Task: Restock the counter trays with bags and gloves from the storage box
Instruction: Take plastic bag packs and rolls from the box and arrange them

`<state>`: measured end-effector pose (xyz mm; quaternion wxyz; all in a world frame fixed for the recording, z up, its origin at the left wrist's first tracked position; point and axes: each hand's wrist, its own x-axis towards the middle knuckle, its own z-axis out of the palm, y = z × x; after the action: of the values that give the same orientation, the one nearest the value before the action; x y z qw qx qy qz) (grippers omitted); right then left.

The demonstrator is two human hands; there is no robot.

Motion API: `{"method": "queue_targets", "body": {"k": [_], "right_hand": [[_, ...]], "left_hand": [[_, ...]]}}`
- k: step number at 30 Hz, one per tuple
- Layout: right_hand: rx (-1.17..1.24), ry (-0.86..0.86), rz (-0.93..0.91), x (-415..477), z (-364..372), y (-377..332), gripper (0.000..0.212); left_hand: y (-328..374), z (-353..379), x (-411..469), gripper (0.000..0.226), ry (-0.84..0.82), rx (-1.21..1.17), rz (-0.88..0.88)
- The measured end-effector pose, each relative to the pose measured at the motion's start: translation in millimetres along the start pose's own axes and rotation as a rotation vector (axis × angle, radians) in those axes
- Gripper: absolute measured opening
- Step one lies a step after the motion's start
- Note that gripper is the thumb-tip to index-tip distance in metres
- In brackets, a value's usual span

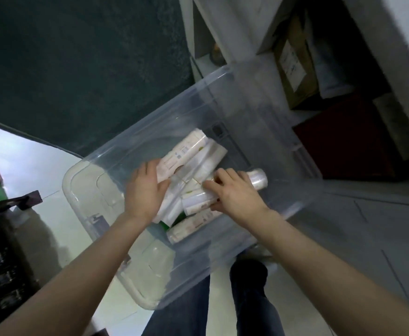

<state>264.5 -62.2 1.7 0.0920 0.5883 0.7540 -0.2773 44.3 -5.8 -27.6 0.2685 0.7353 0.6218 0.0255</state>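
Inside the clear plastic storage box (198,98), the left hand (145,190) pinches a flat, papery white pack (184,151) beyond its fingertips; the right hand (235,195) curls round a glossy cylindrical bag roll (258,179).

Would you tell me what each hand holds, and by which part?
Left hand grips a white packet by its near end; right hand grips a clear roll mid-length.

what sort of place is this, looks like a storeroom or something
Likely a storeroom or back-of-shop corner: white shelving holds a labelled cardboard box, and a clear storage box holds wrapped packs and a roll of bags.
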Motion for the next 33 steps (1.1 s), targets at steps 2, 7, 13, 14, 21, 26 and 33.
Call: {"method": "queue_targets", "body": {"k": [2,7,13,14,21,26,33], "right_hand": [[-0.024,0.068,0.0,-23,-30,0,0.05],[-0.109,0.271,0.016,-98,-112,-2,0.045],[-0.205,0.541,0.077,-199,-205,-4,0.048],[-0.218,0.559,0.108,-217,-217,-2,0.049],[-0.151,0.586,0.308,-342,-243,14,0.049],[-0.159,0.676,0.438,-423,-237,32,0.052],[-0.132,0.615,0.784,-527,-197,91,0.055]], "left_hand": [[15,-27,-6,0.045,0.039,-0.016,0.055],[72,-104,-23,0.047,0.132,-0.077,0.261],[162,-171,-61,0.053,0.286,-0.12,0.474],[178,-177,-65,0.053,0.294,-0.13,0.518],[321,-188,-85,0.055,0.264,-0.164,0.84],[416,-174,-104,0.06,0.235,-0.22,1.031],[516,-134,-145,0.062,0.126,-0.212,1.291]]}}
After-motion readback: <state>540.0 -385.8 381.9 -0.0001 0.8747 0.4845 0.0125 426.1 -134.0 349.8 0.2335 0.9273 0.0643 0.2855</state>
